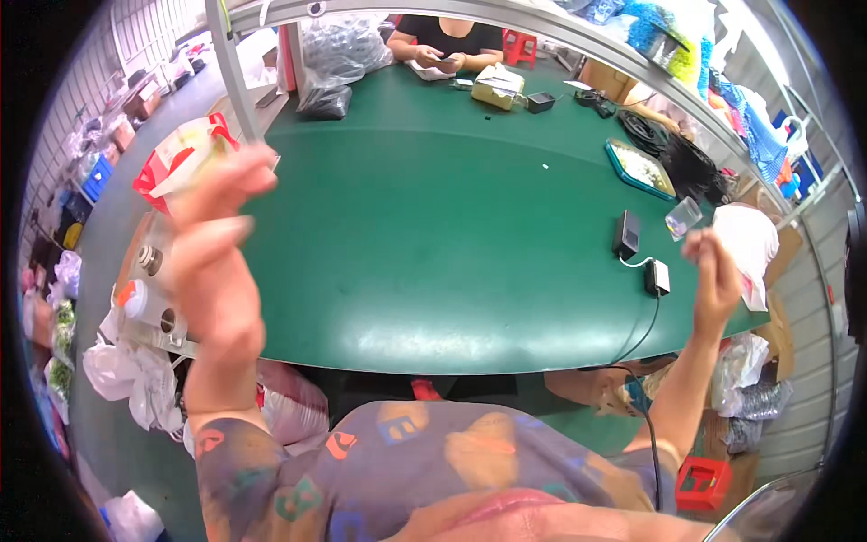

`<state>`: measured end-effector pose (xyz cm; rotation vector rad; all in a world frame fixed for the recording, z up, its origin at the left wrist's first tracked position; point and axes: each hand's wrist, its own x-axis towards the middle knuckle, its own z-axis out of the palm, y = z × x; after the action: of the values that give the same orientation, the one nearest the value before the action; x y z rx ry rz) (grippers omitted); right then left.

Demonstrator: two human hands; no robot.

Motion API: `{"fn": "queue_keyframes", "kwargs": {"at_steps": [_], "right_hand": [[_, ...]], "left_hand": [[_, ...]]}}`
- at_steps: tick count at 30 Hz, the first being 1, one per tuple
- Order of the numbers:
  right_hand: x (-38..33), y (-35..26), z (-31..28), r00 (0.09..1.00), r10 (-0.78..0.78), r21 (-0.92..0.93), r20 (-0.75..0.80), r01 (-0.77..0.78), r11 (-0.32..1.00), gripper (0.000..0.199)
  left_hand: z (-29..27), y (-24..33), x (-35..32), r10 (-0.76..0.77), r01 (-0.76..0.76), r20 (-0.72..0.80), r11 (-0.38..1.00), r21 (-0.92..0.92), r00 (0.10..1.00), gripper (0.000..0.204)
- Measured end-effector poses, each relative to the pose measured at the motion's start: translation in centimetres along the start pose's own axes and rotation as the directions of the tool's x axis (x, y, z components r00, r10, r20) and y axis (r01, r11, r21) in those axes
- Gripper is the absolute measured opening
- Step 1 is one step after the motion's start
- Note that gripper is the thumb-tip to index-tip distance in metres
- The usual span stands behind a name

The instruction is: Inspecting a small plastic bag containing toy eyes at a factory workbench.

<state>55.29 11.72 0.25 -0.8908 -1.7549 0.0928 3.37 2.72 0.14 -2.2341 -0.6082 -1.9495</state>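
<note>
Patterned grey shirt (379, 452) nearest. Left hand (215, 262) raised over bench's (433, 271) left side, blurred; fingers (257, 176) half curled, apart, nothing seen between them; red-and-white bag (164, 169) behind. Right hand (718, 285) raised at right; fingers curled together, whether pinching something small cannot tell. Clear cup (684, 219) just beyond, contact unclear. Black box (626, 233) and smaller white-faced box (657, 277) on bench, near right hand, untouched. Linking them by white cord (637, 263) looks done; nothing unfinished visible at left fingers; remaining work unclear.
</note>
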Motion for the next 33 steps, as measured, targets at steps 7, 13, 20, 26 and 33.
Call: {"fn": "queue_keyframes", "kwargs": {"at_steps": [7, 13, 20, 26, 33], "right_hand": [[-31.3, 4.5, -8.9, 0.263, 0.958, 0.001, 0.110, -0.964, 0.265, 0.027], [-36.1, -2.3, -1.4, -0.151, 0.571, -0.245, 0.807, -0.965, 0.090, 0.038], [-20.2, 1.8, -3.6, 0.348, 0.800, -0.193, 0.488, -0.851, 0.489, 0.038], [-8.0, 11.0, -9.3, 0.651, 0.631, -0.388, 0.421, -0.500, 0.775, 0.038], [4.1, 17.0, -8.3, 0.953, 0.181, -0.583, -0.243, -0.293, 0.758, 0.034]], "left_hand": [[3.1, -4.1, -17.3, -0.827, 0.811, 0.087, 0.561, 0.164, 0.555, 0.009], [8.2, -5.4, -15.8, -0.714, 0.716, 0.421, 0.672, 0.188, 0.559, 0.010], [12.1, -8.1, -13.8, -0.350, 0.412, 0.730, 0.905, 0.102, 0.587, 0.013], [12.3, -9.5, -14.8, -0.347, 0.457, 0.766, 0.886, 0.079, 0.541, 0.012], [13.3, -11.3, -17.2, -0.394, 0.548, 0.759, 0.835, 0.060, 0.518, 0.010]]}}
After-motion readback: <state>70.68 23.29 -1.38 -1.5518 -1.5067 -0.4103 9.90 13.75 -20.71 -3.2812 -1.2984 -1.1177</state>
